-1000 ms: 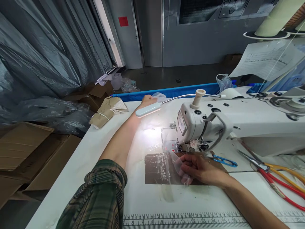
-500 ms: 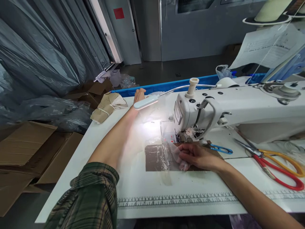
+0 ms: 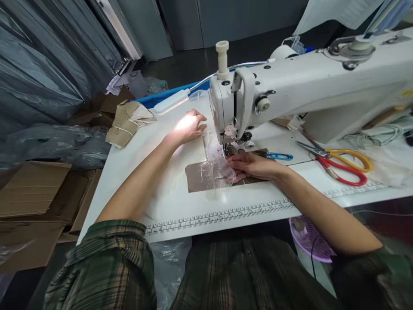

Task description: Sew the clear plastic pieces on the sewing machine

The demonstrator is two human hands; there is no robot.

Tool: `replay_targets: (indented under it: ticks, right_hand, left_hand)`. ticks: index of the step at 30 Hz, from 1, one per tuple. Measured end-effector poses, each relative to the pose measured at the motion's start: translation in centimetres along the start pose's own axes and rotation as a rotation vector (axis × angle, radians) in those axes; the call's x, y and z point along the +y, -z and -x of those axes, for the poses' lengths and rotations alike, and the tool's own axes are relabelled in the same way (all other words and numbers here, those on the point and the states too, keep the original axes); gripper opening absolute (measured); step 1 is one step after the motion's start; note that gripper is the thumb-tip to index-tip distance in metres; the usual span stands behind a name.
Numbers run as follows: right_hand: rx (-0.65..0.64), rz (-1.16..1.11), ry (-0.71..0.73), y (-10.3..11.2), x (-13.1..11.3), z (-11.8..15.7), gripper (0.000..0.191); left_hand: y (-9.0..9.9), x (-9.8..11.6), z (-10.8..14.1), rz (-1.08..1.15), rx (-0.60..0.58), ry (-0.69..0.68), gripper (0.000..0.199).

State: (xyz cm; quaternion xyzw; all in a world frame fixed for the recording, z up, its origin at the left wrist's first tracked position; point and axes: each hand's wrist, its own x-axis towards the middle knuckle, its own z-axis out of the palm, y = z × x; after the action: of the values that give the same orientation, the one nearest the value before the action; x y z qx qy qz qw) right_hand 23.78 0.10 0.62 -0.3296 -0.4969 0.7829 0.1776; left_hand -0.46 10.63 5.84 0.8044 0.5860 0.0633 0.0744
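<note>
A white sewing machine (image 3: 277,90) stands on the white table, its needle area just beyond my right hand (image 3: 248,165). That hand's fingers are pressed together on a sheer, whitish fabric (image 3: 221,165) lying over a brown plate (image 3: 196,178). To the left of the machine head is my left hand (image 3: 192,125), under the lamp (image 3: 171,102), its fingers curled but apart, over the tabletop. Nothing shows clearly in its grasp. Blue thread snips (image 3: 279,156) lie right beside my right hand.
Scissors with red and yellow handles (image 3: 342,163) lie at the right. A ruler strip (image 3: 209,218) runs along the front edge. A brown paper bundle (image 3: 124,127) sits at the far left corner; cardboard boxes (image 3: 35,189) stand left of the table, a purple basket (image 3: 311,241) below.
My left hand has come back from the table's far edge toward the machine head. My right hand stays at the sheer fabric. The view has tilted downward.
</note>
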Motion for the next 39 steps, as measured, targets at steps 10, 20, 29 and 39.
replay_targets:
  ticks: [10, 20, 29, 39]
  right_hand:
    - [0.29, 0.282, 0.058, 0.6, -0.2, 0.2, 0.026]
    - [0.424, 0.689, 0.246, 0.3, -0.5, 0.5, 0.016]
    - [0.357, 0.914, 0.45, -0.1, 0.2, 1.0, 0.027]
    - [0.322, 1.069, 0.576, -0.7, 1.1, 0.5, 0.026]
  left_hand:
    - [1.2, -1.7, 6.6, -0.157, 0.151, -0.031, 0.029]
    - [-4.6, 8.8, 13.7, 0.289, 0.097, -0.25, 0.028]
    - [-5.2, 7.2, 13.2, 0.36, 0.029, -0.283, 0.014]
    - [-5.3, 6.3, 13.2, 0.733, -0.02, -0.046, 0.017]
